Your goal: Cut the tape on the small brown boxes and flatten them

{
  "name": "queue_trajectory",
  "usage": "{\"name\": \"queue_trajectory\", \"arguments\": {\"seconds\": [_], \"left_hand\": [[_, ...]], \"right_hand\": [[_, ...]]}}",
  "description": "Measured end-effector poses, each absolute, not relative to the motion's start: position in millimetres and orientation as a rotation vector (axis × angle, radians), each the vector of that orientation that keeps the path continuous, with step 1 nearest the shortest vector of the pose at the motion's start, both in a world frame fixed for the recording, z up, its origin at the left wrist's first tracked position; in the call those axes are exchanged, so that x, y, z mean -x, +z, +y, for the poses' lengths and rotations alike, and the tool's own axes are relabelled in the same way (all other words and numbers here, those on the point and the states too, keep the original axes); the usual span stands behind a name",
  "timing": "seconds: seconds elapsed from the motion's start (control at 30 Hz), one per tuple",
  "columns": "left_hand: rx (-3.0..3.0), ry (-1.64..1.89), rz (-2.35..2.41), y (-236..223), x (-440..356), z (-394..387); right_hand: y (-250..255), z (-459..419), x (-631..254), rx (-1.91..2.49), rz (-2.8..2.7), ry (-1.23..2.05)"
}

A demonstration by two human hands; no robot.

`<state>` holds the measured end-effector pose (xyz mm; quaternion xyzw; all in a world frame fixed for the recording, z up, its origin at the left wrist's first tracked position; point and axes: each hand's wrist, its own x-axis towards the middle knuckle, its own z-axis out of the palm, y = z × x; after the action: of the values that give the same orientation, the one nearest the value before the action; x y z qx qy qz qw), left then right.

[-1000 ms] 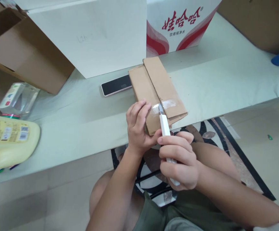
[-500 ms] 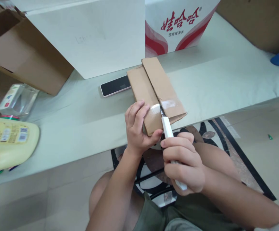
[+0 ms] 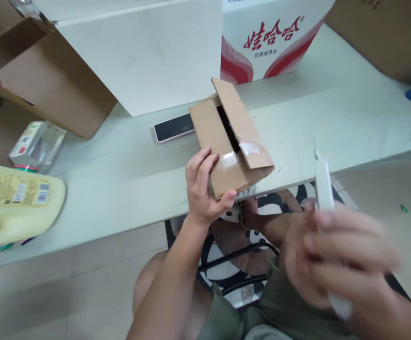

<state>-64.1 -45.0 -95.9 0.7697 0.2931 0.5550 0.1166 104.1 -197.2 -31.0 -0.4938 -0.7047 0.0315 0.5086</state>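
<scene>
A small brown cardboard box (image 3: 212,127) lies at the table's front edge. Its right flap stands partly raised, leaving a dark gap along the seam, and clear tape pieces stick to both sides of that gap. My left hand (image 3: 205,189) grips the box's near left corner, fingers on top and thumb at the front edge. Away to the right of the box, my right hand (image 3: 343,255) is wrapped around a white utility knife (image 3: 324,184). The knife's thin blade points up and away from me. Motion blurs this hand, and the inside of the box is too dark to make out.
Behind the box lies a phone (image 3: 173,128) on the pale green table cover (image 3: 138,179). Large white cartons (image 3: 138,61) stand at the back. On the left are an open brown carton (image 3: 60,80), a clear bottle (image 3: 44,144) and a yellow jug (image 3: 24,203).
My right hand has pulled the knife off the box, moving right and toward me. The box's right flap has lifted, widening the seam. My left hand keeps its hold.
</scene>
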Motion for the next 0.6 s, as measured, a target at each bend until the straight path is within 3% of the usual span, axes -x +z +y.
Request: {"name": "queue_trajectory", "arguments": {"seconds": [0.13, 0.37, 0.6], "left_hand": [[-2.215, 1.61, 0.872, -97, 68, -42], [-2.199, 1.596, 0.801, -101, 77, -31], [-1.976, 1.605, 0.875, -97, 82, -35]], "right_hand": [[-51, -133, -135, 1.309, -1.623, -0.257], [-106, -90, -156, 1.866, -1.665, 0.075], [-111, -89, -154, 1.931, -1.809, 0.196]]}}
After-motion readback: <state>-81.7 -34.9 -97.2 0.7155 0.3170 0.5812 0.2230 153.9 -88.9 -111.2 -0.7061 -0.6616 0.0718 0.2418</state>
